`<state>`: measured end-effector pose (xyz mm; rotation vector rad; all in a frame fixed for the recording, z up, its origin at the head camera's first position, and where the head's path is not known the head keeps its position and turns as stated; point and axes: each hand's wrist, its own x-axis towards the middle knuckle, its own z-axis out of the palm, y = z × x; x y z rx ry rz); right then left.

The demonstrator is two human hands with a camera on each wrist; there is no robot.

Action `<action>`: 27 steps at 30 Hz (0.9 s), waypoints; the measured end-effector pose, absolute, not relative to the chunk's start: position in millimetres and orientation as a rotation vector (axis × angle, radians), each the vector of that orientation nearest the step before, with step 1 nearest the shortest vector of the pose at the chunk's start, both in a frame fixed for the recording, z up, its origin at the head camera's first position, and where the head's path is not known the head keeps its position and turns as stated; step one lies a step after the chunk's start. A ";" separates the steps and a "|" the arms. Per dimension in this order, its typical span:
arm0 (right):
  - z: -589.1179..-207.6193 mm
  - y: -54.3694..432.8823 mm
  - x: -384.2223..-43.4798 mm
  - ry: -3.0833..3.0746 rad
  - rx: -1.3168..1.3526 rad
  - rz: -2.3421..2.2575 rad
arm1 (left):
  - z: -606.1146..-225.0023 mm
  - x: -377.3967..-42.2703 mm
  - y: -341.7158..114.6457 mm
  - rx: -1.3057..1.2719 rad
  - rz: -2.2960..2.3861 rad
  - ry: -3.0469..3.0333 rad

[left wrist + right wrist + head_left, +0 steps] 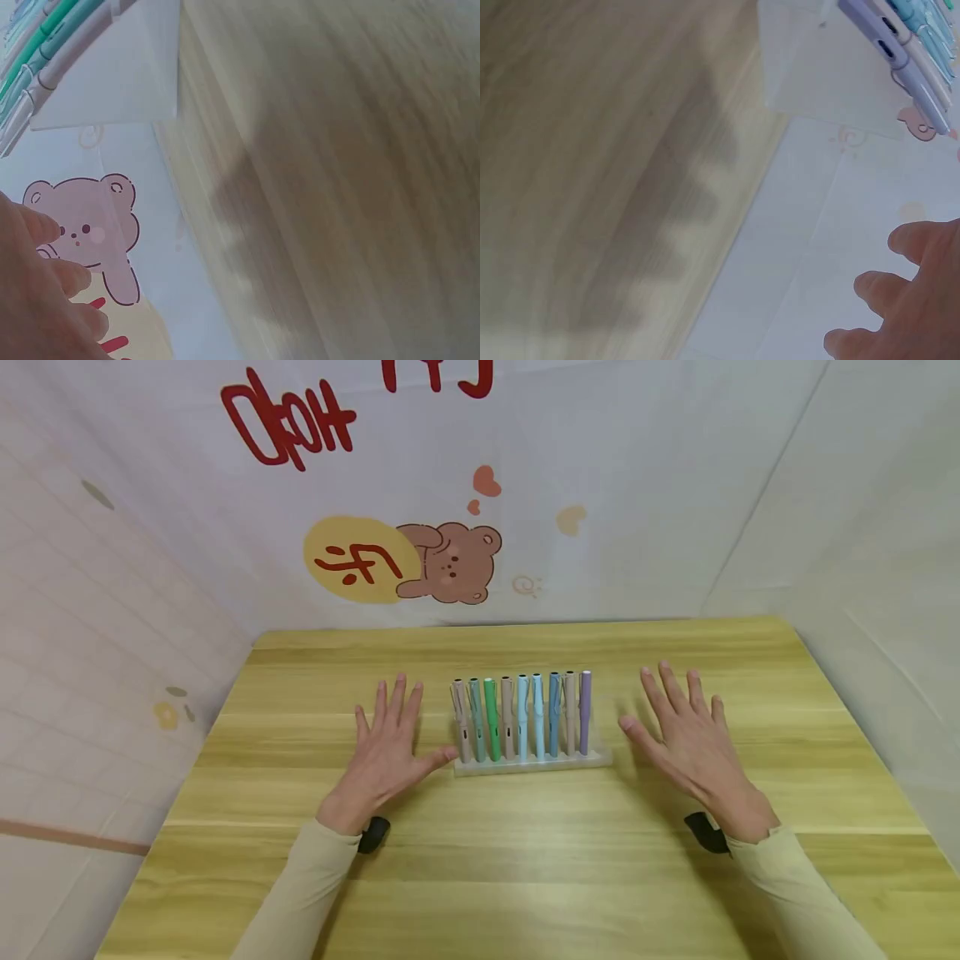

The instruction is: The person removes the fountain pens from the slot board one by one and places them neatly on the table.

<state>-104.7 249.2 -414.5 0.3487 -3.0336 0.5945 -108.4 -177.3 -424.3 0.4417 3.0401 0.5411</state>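
A clear pen stand (534, 767) on the wooden table holds a row of several upright capped pens in grey, green, light blue, blue and taupe, with a purple pen (585, 714) at the right end. To its left my left hand (386, 756) is spread, palm down, its thumb tip right at the stand's left end. My right hand (690, 743) is spread the same way, a little apart from the stand's right end. Nothing is in either hand. In the left wrist view a green pen (36, 46) shows near the stand's side panel (112, 82).
The wooden table (525, 877) runs back to a white cloth wall (637, 485) printed with a bear (453, 564), hearts and red characters. More pale cloth hangs at the left and right sides. A black wrist strap piece (373, 835) shows beside the left cuff.
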 end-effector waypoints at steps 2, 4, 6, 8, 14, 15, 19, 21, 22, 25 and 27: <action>-413.6 248.1 -102.8 -3.030 0.350 0.625 | -424.5 -105.6 -175.2 0.441 0.565 3.019; -412.8 246.5 -101.7 -3.026 0.358 0.661 | -425.0 -103.2 -173.2 0.447 0.585 3.004; -412.4 244.3 -101.5 -3.019 0.374 0.699 | -426.2 -101.3 -171.9 0.458 0.602 2.990; -412.1 241.8 -101.9 -3.004 0.392 0.737 | -427.4 -100.3 -170.9 0.468 0.616 2.978; -412.0 234.7 -104.5 -2.944 0.422 0.870 | -429.3 -98.5 -169.8 0.510 0.713 2.920; -412.1 233.7 -105.0 -2.935 0.426 0.898 | -429.3 -98.0 -169.8 0.512 0.736 2.904; -412.1 230.3 -105.7 -2.899 0.446 1.015 | -428.3 -95.8 -169.7 0.493 0.822 2.837; -412.4 228.9 -105.8 -2.882 0.455 1.068 | -427.6 -95.0 -169.5 0.472 0.858 2.805; -412.5 228.1 -105.8 -2.874 0.460 1.089 | -427.6 -94.6 -169.6 0.468 0.871 2.792; -412.3 226.1 -106.2 -2.869 0.459 1.124 | -428.5 -93.9 -170.2 0.484 0.908 2.765; -411.3 224.4 -106.8 -2.874 0.454 1.131 | -429.9 -93.9 -170.7 0.527 0.926 2.761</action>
